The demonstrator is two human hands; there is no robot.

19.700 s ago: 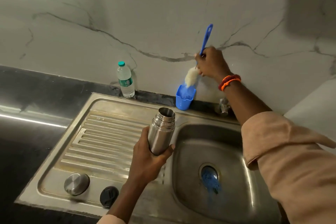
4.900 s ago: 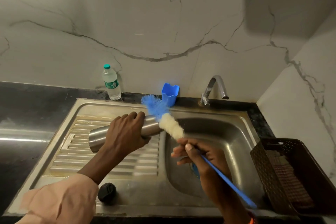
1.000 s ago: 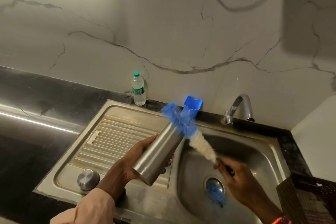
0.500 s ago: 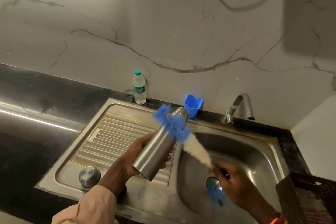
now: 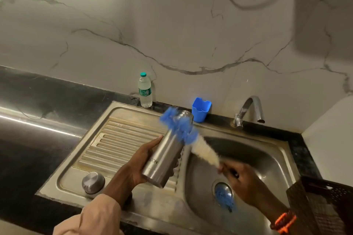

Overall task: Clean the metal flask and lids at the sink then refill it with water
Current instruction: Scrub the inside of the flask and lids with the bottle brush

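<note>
My left hand (image 5: 140,166) grips the metal flask (image 5: 166,155) around its lower body, tilted with its open mouth up and to the right, over the edge between drainboard and basin. My right hand (image 5: 241,181) holds the bottle brush (image 5: 193,139) by its handle. The brush's blue and white bristles lie blurred against the outside of the flask's neck. A round metal lid (image 5: 93,182) sits on the drainboard at the front left. A second, black lid is mostly hidden behind my left forearm.
The steel sink basin (image 5: 267,158) has a blue-tinted drain (image 5: 222,193). At the back stand a tap (image 5: 250,109), a blue plastic cup (image 5: 201,109) and a small water bottle (image 5: 144,90). A dark basket (image 5: 324,206) stands at the right. Black counter lies left.
Over the last second the brush head has slid up and left along the flask's neck, uncovering the mouth. The flask has stayed tilted in my left hand.
</note>
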